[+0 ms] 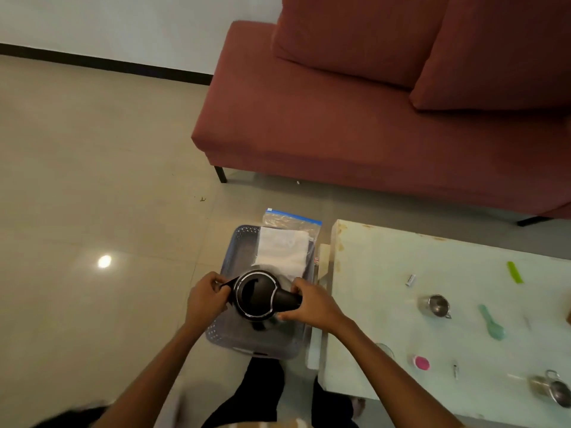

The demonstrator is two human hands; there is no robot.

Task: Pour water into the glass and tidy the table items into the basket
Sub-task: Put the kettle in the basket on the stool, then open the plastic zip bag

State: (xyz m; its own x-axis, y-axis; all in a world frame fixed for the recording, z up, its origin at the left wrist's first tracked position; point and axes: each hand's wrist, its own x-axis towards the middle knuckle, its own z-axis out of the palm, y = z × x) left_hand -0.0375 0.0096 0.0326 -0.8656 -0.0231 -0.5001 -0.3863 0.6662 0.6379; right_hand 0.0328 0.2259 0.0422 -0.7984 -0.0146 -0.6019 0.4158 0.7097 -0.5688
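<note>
A black electric kettle (256,296) with its lid on is held over the grey plastic basket (228,267) on the floor. My right hand (312,302) grips the kettle's handle. My left hand (205,296) holds the spout side. Inside the basket lie a folded white cloth (281,251) and a clear zip bag (293,219) with a blue strip. A clear glass (384,350) stands at the table's near-left edge, partly hidden by my right forearm.
The pale glass-topped table (386,273) on the right carries a steel cup (434,305), a teal spoon (491,324), a green comb (514,272), a pink-lidded jar (421,362), a small tube (410,280) and another steel cup (553,389). A red sofa (340,118) stands behind.
</note>
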